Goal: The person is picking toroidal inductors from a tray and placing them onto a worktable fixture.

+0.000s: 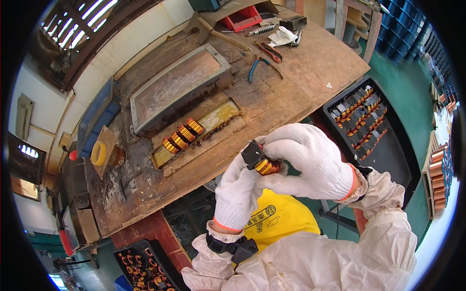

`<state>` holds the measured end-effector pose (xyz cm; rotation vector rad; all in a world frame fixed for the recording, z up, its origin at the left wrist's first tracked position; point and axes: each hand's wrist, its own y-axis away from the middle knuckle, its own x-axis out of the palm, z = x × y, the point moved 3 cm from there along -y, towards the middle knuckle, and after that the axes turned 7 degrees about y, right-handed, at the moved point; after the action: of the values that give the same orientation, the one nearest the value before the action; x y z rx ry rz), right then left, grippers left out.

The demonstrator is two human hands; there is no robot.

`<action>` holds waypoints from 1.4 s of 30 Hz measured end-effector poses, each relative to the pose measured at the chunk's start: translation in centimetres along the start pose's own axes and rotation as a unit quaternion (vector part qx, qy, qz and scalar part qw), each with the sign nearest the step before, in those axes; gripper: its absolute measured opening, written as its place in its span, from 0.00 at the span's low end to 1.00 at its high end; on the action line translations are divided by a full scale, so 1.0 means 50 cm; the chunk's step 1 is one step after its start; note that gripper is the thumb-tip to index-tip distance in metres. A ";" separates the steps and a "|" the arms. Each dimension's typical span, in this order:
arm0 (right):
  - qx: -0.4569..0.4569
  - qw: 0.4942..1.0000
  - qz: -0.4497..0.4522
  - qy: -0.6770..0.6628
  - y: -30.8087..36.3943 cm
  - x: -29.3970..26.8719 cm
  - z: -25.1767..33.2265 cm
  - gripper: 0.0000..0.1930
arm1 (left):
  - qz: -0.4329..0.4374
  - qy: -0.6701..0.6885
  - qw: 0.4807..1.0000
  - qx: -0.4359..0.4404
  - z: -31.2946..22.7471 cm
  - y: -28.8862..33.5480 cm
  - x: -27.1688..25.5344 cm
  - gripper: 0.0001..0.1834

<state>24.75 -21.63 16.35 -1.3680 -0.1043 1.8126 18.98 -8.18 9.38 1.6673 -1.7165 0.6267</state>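
Both of my hands wear white knit gloves with orange cuffs. Between them, in front of the bench's near edge, is a ring coil (268, 167) wound with copper wire, with a square black piece (252, 155) at its upper left end. My left hand (236, 194) is closed around the coil's lower left side, its fingers partly hidden. From the right, my right hand (307, 160) pinches the coil and black piece with bent fingers. Several similar ring coils (183, 136) stand in a row in a shallow, narrow trough (219, 123) on the bench.
A metal-framed box (182, 87) stands behind the trough on the wooden bench (301, 82). Blue-handled pliers (253, 71) and red-handled cutters (268, 51) lie farther back. A black tray (388, 160) of coils with black pieces is at right; another coil tray (145, 266) sits lower left.
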 end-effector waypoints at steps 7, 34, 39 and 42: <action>-0.073 0.995 -0.030 0.061 0.005 0.009 0.006 0.19 | -0.003 0.031 0.996 0.083 -0.018 -0.010 0.012 0.25; 0.061 0.989 -0.060 -0.124 0.069 -0.008 -0.067 0.13 | 0.055 -0.416 0.867 0.268 -0.005 -0.003 0.058 0.25; 0.242 0.886 0.001 -0.397 0.086 0.007 -0.084 0.16 | -0.032 -0.323 0.914 0.246 0.035 -0.010 0.048 0.23; 0.211 0.835 0.016 -0.509 0.086 0.022 -0.080 0.17 | -0.032 -0.387 0.872 0.297 0.029 -0.011 0.051 0.22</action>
<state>25.58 -25.29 11.69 0.0007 -0.2182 2.2348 19.43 -10.99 10.22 2.6692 -2.1124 0.5097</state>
